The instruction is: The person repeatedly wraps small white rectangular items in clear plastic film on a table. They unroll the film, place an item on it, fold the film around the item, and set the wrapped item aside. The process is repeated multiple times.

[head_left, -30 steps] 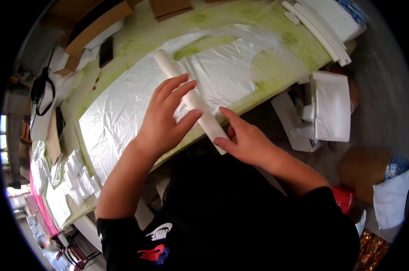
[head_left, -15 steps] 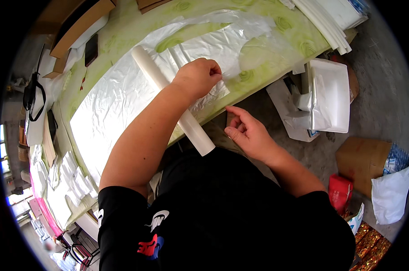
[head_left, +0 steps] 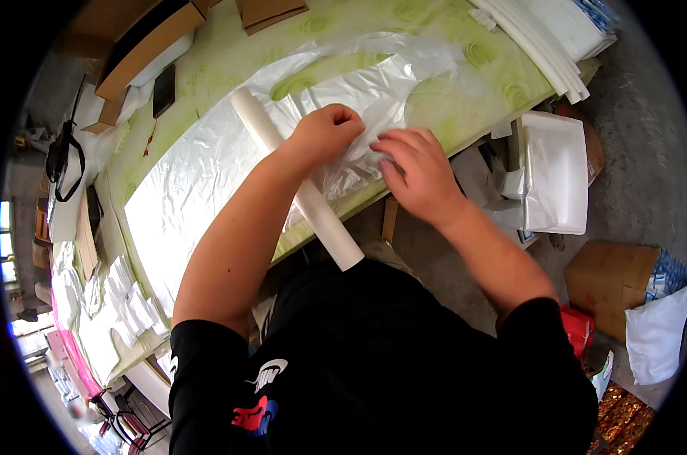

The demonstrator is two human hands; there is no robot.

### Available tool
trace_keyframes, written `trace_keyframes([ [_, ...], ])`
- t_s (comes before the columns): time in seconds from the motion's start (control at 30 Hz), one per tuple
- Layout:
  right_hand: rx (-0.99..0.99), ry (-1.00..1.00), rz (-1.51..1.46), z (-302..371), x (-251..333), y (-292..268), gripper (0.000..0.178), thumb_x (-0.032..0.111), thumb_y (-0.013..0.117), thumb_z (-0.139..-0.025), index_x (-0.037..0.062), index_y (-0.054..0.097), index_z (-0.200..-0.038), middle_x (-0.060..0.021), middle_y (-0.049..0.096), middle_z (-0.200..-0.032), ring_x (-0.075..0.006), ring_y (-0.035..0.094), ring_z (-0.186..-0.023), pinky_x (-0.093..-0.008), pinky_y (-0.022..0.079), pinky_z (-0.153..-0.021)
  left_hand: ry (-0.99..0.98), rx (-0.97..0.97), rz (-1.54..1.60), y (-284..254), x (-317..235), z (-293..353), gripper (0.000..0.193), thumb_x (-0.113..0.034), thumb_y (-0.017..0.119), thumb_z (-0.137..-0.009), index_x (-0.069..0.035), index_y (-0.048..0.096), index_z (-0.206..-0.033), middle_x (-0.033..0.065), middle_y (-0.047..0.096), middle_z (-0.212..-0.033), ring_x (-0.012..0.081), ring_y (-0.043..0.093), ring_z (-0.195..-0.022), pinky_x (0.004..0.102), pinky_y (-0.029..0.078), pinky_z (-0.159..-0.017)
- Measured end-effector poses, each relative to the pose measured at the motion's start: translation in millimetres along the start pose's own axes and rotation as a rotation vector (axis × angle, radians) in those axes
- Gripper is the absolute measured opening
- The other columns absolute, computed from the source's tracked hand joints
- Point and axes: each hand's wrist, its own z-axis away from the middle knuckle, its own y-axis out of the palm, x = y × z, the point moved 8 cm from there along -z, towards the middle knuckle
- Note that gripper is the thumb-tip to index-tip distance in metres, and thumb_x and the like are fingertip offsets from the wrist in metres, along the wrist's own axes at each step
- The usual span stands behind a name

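Note:
A white roll (head_left: 324, 216) lies slantwise across a sheet of thin clear plastic film (head_left: 207, 178) on the table, its near end past the table edge. My left forearm crosses over the roll. Just beyond it, my left hand (head_left: 328, 133) is closed over the film, its fingers curled; whatever is pinched there is hidden. My right hand (head_left: 421, 174) hovers at the table's edge, close to the left one, its bent fingers apart and nothing seen in them. Wrinkled film bunches beneath both hands.
A green-patterned cloth covers the table (head_left: 313, 30). A phone (head_left: 164, 91) and an open cardboard box (head_left: 142, 49) sit at the far left, long white rolls (head_left: 541, 57) at the far right. On the floor to the right are a white foam box (head_left: 559, 178) and a carton (head_left: 609, 280).
My right hand has moved up and toward the film, near the left hand. My left hand stays closed in about the same place. The view has shifted slightly.

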Motion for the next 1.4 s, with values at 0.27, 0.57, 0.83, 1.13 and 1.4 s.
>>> trace_keyframes([
  [0.27, -0.087, 0.368, 0.477, -68, -119, 33, 0.063, 0.024, 0.073, -0.084, 0.0142, 0.059, -0.144, -0.0118, 0.052, -0.15, -0.0393, 0.053, -0.12, -0.0489, 0.041, -0.108, 0.058, -0.015, 0.077, 2, -8, 8, 0.028, -0.028, 0.071, -0.096, -0.006, 0.068, -0.113, -0.0001, 0.067, -0.1, 0.01, 0.059, -0.09, 0.0266, 0.049, -0.08],
  [0.57, 0.043, -0.027, 0.109, -67, -78, 50, 0.061, 0.016, 0.068, -0.084, 0.0191, 0.059, -0.144, -0.0099, 0.057, -0.146, -0.0339, 0.058, -0.123, -0.0516, 0.042, -0.109, 0.062, -0.35, 0.828, -33, -27, -18, 0.028, -0.028, 0.072, -0.097, -0.009, 0.061, -0.115, 0.0017, 0.062, -0.102, 0.0141, 0.059, -0.096, 0.0344, 0.052, -0.087],
  [0.83, -0.228, 0.272, 0.305, -66, -130, 34, 0.043, 0.015, 0.067, -0.083, 0.0086, 0.068, -0.126, -0.0147, 0.071, -0.115, -0.0364, 0.061, -0.115, -0.0498, 0.044, -0.107, 0.224, -0.684, 0.683, -180, 32, 139, 0.026, -0.023, 0.067, -0.101, -0.01, 0.062, -0.123, -0.001, 0.065, -0.109, 0.012, 0.06, -0.099, 0.033, 0.049, -0.089],
  [1.13, -0.276, 0.105, 0.264, -68, -124, 27, 0.034, 0.012, 0.068, -0.082, 0.0095, 0.071, -0.117, -0.0104, 0.071, -0.116, -0.034, 0.06, -0.118, -0.0468, 0.041, -0.111, -0.055, -1.145, -0.121, -231, 165, 217, 0.057, -0.016, 0.077, -0.09, -0.008, 0.056, -0.143, 0.0067, 0.062, -0.128, 0.02, 0.059, -0.111, 0.035, 0.05, -0.093],
  [1.4, -0.108, -0.198, -0.047, -29, 4, 26, 0.031, 0.009, 0.069, -0.083, 0.01, 0.069, -0.115, -0.0101, 0.064, -0.127, -0.0396, 0.053, -0.127, -0.0565, 0.035, -0.115, 0.355, -0.619, -0.615, -100, 75, 155, 0.063, -0.014, 0.068, -0.091, -0.005, 0.047, -0.149, 0.0193, 0.054, -0.148, 0.0405, 0.045, -0.142, 0.0484, 0.035, -0.118],
])
